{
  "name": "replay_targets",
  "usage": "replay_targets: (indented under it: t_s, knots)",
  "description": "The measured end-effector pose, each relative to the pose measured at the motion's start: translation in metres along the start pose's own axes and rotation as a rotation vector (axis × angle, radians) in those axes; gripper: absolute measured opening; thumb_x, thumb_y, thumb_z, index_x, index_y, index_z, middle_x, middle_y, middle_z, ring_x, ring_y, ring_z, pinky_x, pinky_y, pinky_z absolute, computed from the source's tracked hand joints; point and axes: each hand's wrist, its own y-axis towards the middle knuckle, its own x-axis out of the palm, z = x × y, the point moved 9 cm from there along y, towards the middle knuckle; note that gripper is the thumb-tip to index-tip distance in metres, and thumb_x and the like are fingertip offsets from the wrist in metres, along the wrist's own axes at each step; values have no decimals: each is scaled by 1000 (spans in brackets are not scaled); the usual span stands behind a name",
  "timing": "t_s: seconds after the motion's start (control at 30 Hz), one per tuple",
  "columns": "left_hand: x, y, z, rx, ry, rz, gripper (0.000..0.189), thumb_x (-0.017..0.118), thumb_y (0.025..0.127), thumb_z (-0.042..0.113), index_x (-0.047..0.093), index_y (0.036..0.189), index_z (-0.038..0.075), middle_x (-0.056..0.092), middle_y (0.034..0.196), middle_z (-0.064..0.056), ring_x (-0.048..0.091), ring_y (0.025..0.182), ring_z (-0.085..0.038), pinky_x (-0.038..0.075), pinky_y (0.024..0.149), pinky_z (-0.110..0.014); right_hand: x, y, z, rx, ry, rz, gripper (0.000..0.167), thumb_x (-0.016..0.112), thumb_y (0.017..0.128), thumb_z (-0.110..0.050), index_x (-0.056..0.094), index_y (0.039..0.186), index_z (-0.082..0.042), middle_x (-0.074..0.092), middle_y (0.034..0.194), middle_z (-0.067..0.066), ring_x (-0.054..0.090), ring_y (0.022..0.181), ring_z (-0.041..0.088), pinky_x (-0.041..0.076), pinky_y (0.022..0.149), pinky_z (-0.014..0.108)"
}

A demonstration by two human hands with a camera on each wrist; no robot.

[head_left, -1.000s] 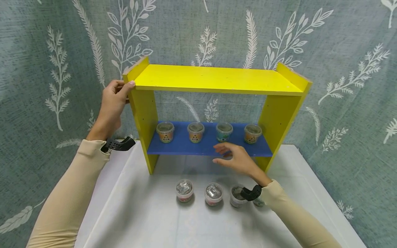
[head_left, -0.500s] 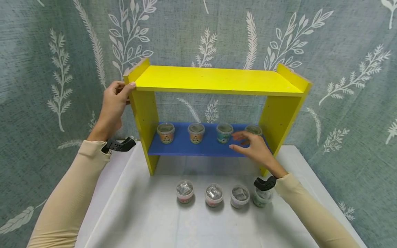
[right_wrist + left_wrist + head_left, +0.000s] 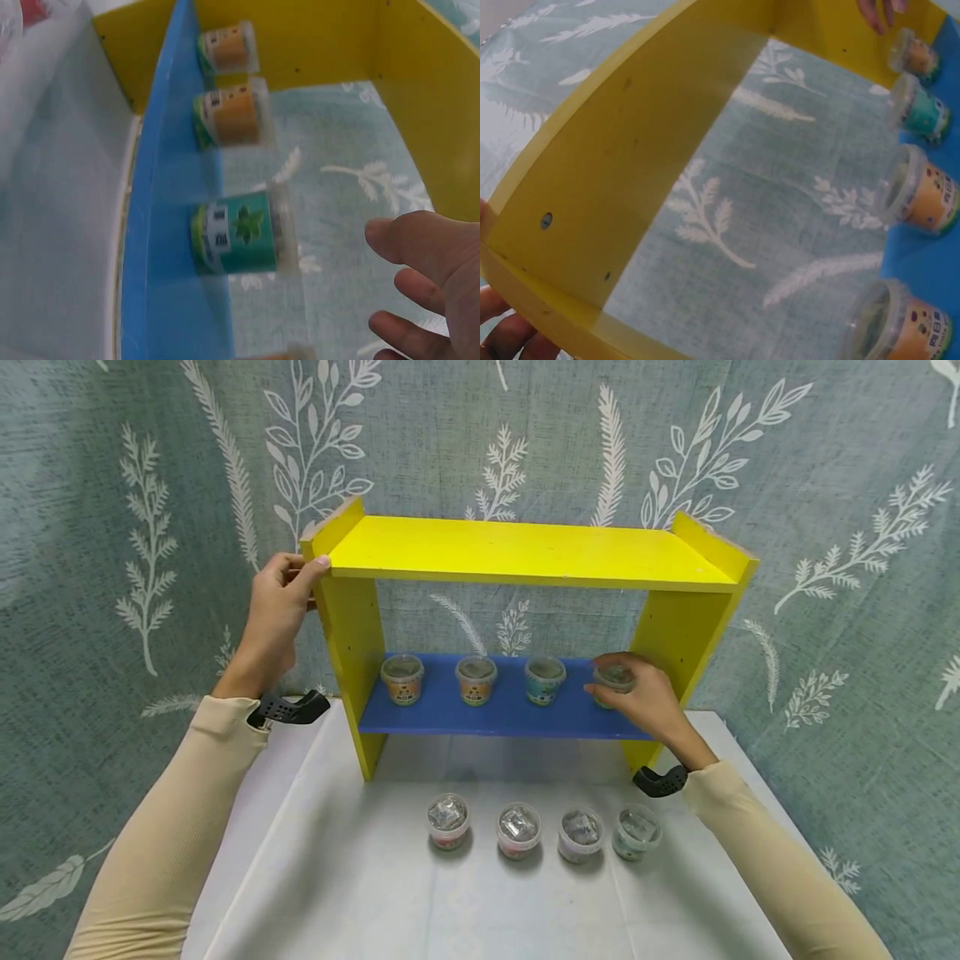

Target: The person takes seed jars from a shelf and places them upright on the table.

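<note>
My left hand [image 3: 275, 606] grips the upper left corner of a yellow and blue shelf unit [image 3: 517, 550], thumb in front and fingers behind the side panel. On its blue board stand several small lidded tubs in a row: an orange-labelled tub [image 3: 403, 681] at the left, another orange-labelled tub [image 3: 476, 681], then a teal-labelled tub [image 3: 543, 681]. Around the rightmost tub [image 3: 615, 677] my right hand [image 3: 647, 693] is spread, partly hiding it. In the left wrist view its fingers [image 3: 876, 13] hang just above that orange-labelled tub [image 3: 919, 58], apparently apart from it.
On the white table [image 3: 352, 877], in front of the shelf unit, stand several more lidded tubs: two pinkish ones [image 3: 447, 822], a pale one [image 3: 580, 835] and a greenish one [image 3: 636, 832]. A patterned green-grey curtain [image 3: 480, 443] hangs close behind and at both sides.
My right hand has moved right, from in front of the teal-labelled tub to the rightmost tub, uncovering the greenish tub on the table. My left hand has kept its grip on the shelf unit.
</note>
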Motion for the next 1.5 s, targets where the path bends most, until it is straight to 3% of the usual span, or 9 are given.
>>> replay_targets:
  t_s: [0.23,0.47,0.6,0.83,1.17,1.23,1.3,1.4,1.5]
  knots:
    - [0,0,0,12,17,2,34,61,103,43,56,120,15,54,117,-1,54,102,-17,41,94,-34,-7,5,18,33,-75,1,56,75,95,-37,61,140,-8,55,145,17,51,132,41,44,100,64]
    - [0,-1,1,15,14,11,36,62,102,44,56,120,14,53,117,-2,54,103,-18,40,94,-35,-8,7,33,75,-89,0,60,75,96,-35,56,144,-5,49,150,20,42,140,44,35,108,66]
    - [0,-2,1,9,30,7,35,61,103,45,55,120,15,53,118,-1,54,103,-17,40,95,-35,-6,9,41,98,-89,-16,62,73,97,-36,53,146,-3,46,152,23,39,141,45,34,109,66]
    - [1,0,1,11,33,-5,32,60,103,44,55,120,16,53,118,0,54,103,-17,40,95,-36,-4,11,49,126,-111,-24,66,71,99,-36,48,148,1,46,150,27,47,130,45,41,102,64]
    - [1,1,1,1,35,-11,35,61,103,44,55,120,15,53,118,0,55,103,-17,41,95,-36,-1,10,59,211,-136,-54,79,66,101,-39,32,154,10,39,153,33,40,138,50,34,110,65]
    - [1,0,1,-6,42,-14,36,61,102,46,55,120,15,54,118,0,56,103,-17,41,96,-36,-1,10,59,208,-150,-50,74,66,101,-39,40,149,11,46,145,34,46,130,50,39,105,64]
    - [1,-1,0,-15,45,-13,36,61,102,46,55,120,15,54,119,0,56,104,-17,41,97,-37,-1,10,59,196,-168,-37,61,67,101,-39,52,133,10,57,122,31,56,108,46,46,91,57]
    - [1,-1,0,-15,51,-13,36,61,102,47,55,121,16,54,119,0,56,104,-17,41,97,-37,-1,10,57,185,-181,-18,44,68,100,-39,55,101,3,49,85,18,47,74,32,37,67,44]
    - [1,-1,1,-10,48,-14,37,61,102,46,55,122,16,54,119,0,55,104,-17,41,97,-37,-2,9,55,188,-179,-12,42,69,100,-39,53,93,-1,47,78,12,44,68,25,34,64,38]
